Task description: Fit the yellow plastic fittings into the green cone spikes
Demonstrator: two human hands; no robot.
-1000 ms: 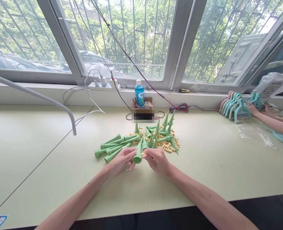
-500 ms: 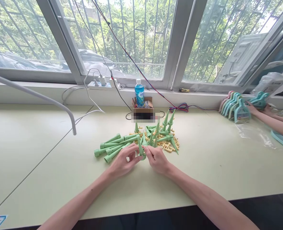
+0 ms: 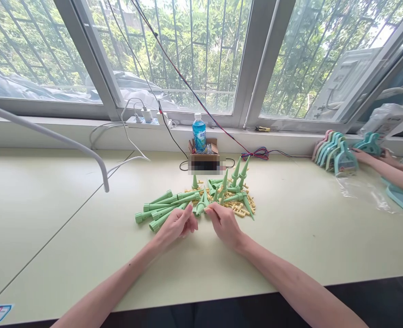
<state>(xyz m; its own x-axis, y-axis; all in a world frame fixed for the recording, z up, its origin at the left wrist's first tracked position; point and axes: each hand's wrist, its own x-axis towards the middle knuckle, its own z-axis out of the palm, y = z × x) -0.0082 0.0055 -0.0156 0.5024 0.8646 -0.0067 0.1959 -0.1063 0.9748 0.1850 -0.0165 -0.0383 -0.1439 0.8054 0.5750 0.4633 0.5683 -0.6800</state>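
Note:
My left hand is beside the near edge of a pile of green plastic parts, thumb raised and fingers loosely curled, with nothing visible in it. A green cone-shaped spike stands just ahead, between my two hands. My right hand pinches thumb and forefinger together close to that spike; whatever is in the pinch is too small to make out. Left of the spike lie several long green tubes with ribbed collars. Small yellow T-shaped pieces are scattered among more upright green spikes on the right.
Behind the pile, a small cardboard box holds a blue bottle. A white curved tube reaches over the table's left side. Cables lie along the sill. At far right, another person's hands are near pastel plastic scoop-like items.
My left hand has let go of the green spike and drawn slightly back; the spike now stands by the pile. My right hand remains pinched in nearly the same place.

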